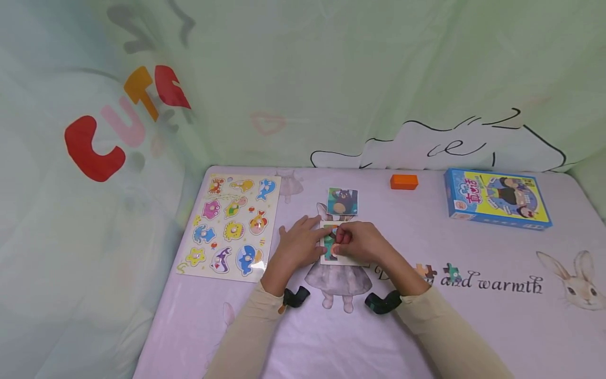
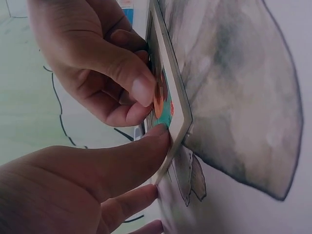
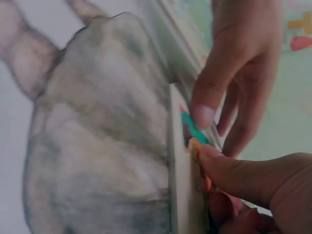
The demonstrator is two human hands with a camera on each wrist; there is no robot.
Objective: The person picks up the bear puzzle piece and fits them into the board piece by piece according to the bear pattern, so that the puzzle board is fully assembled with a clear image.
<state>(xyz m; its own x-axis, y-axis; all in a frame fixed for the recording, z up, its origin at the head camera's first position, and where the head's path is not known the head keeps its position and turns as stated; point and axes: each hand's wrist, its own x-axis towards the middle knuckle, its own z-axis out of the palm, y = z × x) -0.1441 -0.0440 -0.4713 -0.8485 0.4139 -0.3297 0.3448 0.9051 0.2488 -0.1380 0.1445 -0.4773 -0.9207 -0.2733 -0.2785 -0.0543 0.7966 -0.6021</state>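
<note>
A small jigsaw tray (image 1: 351,260) with a pale rim lies on the table. Pieces with green and orange print sit inside it. My right hand (image 1: 361,243) pinches an orange puzzle piece (image 2: 159,100) between thumb and curled fingers, tilted at the tray's surface. From the other side, my left hand (image 1: 299,245) steadies the tray with fingers spread and fairly straight. Its thumb presses by a teal piece (image 3: 193,127) near the tray's edge, plain in the right wrist view. Right behind the tray is a square bear picture card (image 1: 343,201).
Two loose jigsaw pieces, one brown and orange (image 1: 426,271), one teal (image 1: 453,272), lie beyond my right forearm. An animal peg-puzzle board (image 1: 201,271) is at left. An orange block (image 1: 404,182) and a blue-yellow box (image 1: 497,199) stand at the back right.
</note>
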